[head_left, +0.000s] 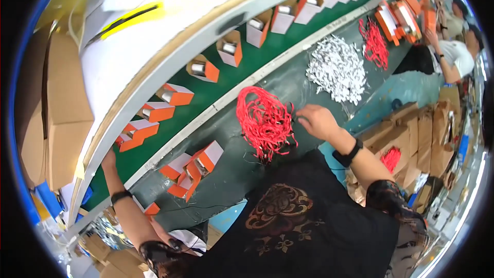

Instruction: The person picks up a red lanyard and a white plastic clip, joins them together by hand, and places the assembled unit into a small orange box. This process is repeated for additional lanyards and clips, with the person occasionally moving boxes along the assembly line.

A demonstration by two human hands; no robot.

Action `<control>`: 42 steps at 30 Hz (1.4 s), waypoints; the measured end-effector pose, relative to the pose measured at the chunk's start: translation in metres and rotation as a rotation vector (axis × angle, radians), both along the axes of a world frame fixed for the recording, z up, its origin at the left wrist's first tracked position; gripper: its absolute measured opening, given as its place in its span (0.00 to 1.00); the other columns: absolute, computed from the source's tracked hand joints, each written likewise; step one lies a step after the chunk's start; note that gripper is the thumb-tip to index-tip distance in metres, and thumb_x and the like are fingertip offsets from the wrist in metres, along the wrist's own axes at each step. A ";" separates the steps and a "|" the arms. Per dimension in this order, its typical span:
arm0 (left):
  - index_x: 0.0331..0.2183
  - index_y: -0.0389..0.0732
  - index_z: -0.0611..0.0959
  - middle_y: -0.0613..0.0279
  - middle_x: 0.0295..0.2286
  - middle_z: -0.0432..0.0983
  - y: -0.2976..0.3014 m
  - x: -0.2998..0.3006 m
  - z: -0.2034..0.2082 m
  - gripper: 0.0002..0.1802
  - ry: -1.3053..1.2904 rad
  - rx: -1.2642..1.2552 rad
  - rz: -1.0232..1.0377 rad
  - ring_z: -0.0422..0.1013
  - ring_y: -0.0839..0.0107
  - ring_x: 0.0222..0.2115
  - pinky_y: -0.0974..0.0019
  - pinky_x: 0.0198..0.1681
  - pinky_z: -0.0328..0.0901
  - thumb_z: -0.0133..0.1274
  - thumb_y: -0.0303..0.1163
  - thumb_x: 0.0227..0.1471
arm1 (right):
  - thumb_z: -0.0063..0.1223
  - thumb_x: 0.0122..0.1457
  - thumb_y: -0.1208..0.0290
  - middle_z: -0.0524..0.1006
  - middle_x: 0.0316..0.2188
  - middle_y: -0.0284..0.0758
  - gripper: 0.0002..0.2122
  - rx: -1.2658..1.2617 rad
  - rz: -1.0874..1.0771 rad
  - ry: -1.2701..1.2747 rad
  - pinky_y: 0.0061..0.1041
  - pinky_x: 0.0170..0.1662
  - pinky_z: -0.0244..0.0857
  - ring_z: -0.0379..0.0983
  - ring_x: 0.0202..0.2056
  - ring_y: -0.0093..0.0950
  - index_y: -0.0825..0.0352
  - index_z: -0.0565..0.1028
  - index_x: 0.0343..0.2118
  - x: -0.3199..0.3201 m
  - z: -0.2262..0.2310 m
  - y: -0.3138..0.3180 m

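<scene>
A tangled pile of red cords (265,123) with small black ends lies on the grey worktop. At its right edge is my right hand (318,122), fingers closed together at the black end of a red cord. My left hand (108,158) reaches over the green conveyor belt (203,95) to an open orange-and-white box (138,135) at the near end of the row. A bit of red shows in that box. The left fingers are mostly hidden behind the box and the shelf edge. Several open orange-and-white boxes (191,170) stand together on the worktop between my arms.
A heap of small white pieces (337,69) and another red cord pile (374,44) lie farther right. A shelf edge (170,46) overhangs the belt. Co-workers (453,56) sit at far right near orange boxes. Another person's hand (165,234) shows beside my left forearm. Cartons (411,134) stand right.
</scene>
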State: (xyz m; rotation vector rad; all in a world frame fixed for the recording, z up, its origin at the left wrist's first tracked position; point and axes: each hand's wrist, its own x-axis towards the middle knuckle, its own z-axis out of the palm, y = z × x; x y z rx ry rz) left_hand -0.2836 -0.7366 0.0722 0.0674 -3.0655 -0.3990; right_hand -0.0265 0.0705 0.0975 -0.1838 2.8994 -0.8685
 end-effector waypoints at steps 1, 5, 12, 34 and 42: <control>0.44 0.32 0.82 0.47 0.47 0.76 0.008 0.012 0.020 0.26 0.054 -0.126 -0.007 0.72 0.51 0.47 0.57 0.53 0.62 0.44 0.47 0.61 | 0.56 0.52 0.69 0.77 0.32 0.39 0.08 0.039 -0.026 -0.053 0.40 0.40 0.69 0.75 0.37 0.43 0.62 0.78 0.36 0.001 -0.019 0.004; 0.46 0.31 0.79 0.57 0.38 0.79 0.197 0.065 0.128 0.19 0.045 0.196 0.160 0.74 0.73 0.38 0.69 0.46 0.66 0.52 0.38 0.61 | 0.59 0.51 0.63 0.78 0.31 0.39 0.10 0.021 -0.074 -0.288 0.40 0.41 0.70 0.75 0.37 0.43 0.63 0.78 0.34 0.003 -0.076 0.010; 0.41 0.36 0.82 0.63 0.36 0.79 0.366 0.223 0.174 0.10 0.090 0.673 0.074 0.71 0.78 0.37 0.73 0.42 0.66 0.56 0.28 0.58 | 0.63 0.49 0.56 0.75 0.39 0.38 0.18 0.076 -0.146 0.017 0.40 0.43 0.69 0.74 0.44 0.39 0.57 0.78 0.42 -0.036 -0.111 -0.055; 0.54 0.34 0.71 0.55 0.53 0.67 0.524 0.253 0.128 0.36 -0.061 1.231 -0.483 0.63 0.64 0.56 0.58 0.62 0.54 0.64 0.40 0.48 | 0.55 0.50 0.73 0.80 0.26 0.40 0.05 -0.314 0.483 0.173 0.37 0.37 0.71 0.78 0.33 0.40 0.64 0.79 0.31 -0.038 0.154 -0.044; 0.56 0.33 0.67 0.57 0.57 0.61 0.584 0.238 0.121 0.38 -0.390 1.426 -0.771 0.62 0.66 0.57 0.59 0.60 0.55 0.62 0.44 0.52 | 0.53 0.51 0.72 0.80 0.25 0.40 0.06 -0.365 0.355 0.193 0.35 0.35 0.71 0.79 0.31 0.39 0.67 0.77 0.29 -0.016 0.240 -0.035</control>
